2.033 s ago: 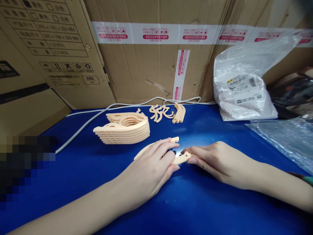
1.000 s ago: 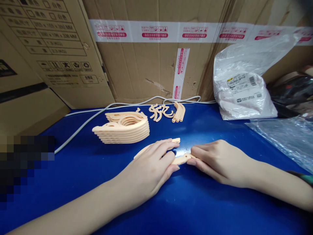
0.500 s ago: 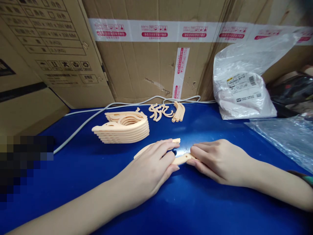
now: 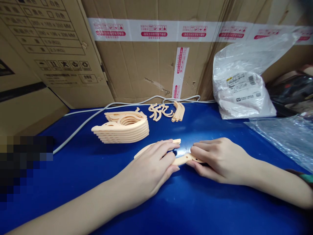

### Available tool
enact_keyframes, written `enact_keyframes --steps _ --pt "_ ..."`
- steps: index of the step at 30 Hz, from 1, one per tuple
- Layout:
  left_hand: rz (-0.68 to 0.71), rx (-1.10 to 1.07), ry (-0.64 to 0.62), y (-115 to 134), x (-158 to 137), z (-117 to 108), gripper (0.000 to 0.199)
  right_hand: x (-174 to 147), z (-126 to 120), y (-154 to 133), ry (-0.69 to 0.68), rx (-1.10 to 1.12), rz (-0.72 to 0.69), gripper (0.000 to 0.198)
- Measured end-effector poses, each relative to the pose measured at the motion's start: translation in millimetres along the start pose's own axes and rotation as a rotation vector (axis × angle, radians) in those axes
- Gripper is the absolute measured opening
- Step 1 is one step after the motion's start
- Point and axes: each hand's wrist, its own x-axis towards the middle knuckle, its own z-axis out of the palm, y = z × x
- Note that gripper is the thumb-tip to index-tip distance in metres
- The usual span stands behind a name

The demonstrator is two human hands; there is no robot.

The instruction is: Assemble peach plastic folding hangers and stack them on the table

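Note:
On the blue tabletop, my left hand [image 4: 153,164] presses a cream plastic hanger part [image 4: 179,160] down, its fingers wrapped over the middle. One curved side shows left of the fingers, and an end with a hole points right. My right hand [image 4: 220,160] pinches a small cream plastic piece [image 4: 195,158] against that end; most of this piece is under the fingers. Behind my left hand stands a neat stack of matching hanger parts [image 4: 122,130]. Farther back lie several loose hanger hooks [image 4: 158,112] and a few curved bars [image 4: 178,112].
A cardboard box [image 4: 146,71] walls off the back, and another box [image 4: 66,58] stands at the left. A white cable [image 4: 90,122] runs along the back. At the right are a labelled plastic bag [image 4: 244,91] and a clear plastic sheet [image 4: 286,137].
The fingers of my right hand have shifted a little, so more of the small piece with a dark hole shows. My left hand holds its place.

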Motion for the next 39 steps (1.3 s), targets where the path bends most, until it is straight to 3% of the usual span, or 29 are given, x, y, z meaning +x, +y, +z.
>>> enact_keyframes --steps 20,34,39 --pt "0.004 -0.015 -0.013 0.5 -0.7 -1.5 0.031 0.9 1.0 0.9 0.047 0.038 -0.003 0.038" --pt "0.007 -0.021 0.007 1.4 -0.4 -2.7 0.024 2.2 -1.1 -1.0 -0.084 0.314 0.119 0.037" --pt "0.010 -0.016 0.013 0.2 -0.9 -1.5 0.023 2.4 -0.5 -2.0 -0.067 0.252 0.079 0.036"
